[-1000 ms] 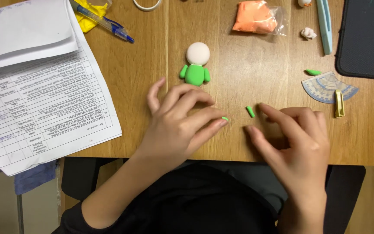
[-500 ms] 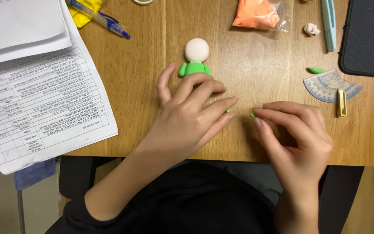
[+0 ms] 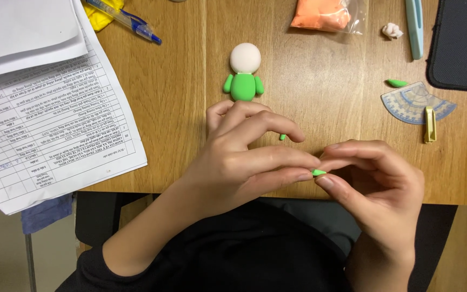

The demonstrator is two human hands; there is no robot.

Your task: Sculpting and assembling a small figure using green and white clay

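Note:
My left hand (image 3: 244,157) and my right hand (image 3: 377,181) meet at the fingertips near the front edge of the wooden table (image 3: 320,92). Between those fingertips sits a tiny green clay piece (image 3: 318,172), pinched by both hands. A second small green bit (image 3: 282,137) lies on the wood just under my left forefinger. Above my left hand lies a little clay figure (image 3: 244,73) with a white round head, a green body and two short green arms.
Printed paper sheets (image 3: 44,113) cover the left of the table, with a blue pen (image 3: 128,21) and yellow clay above. An orange clay bag (image 3: 325,13), a white lump (image 3: 392,30), a light blue tool (image 3: 414,24), a black mat (image 3: 460,43), a protractor (image 3: 414,103) and a yellow clip (image 3: 429,123) lie right.
A green piece that lay on the table between my hands has been picked up and is now pinched at the fingertips. Both hands closed together over it.

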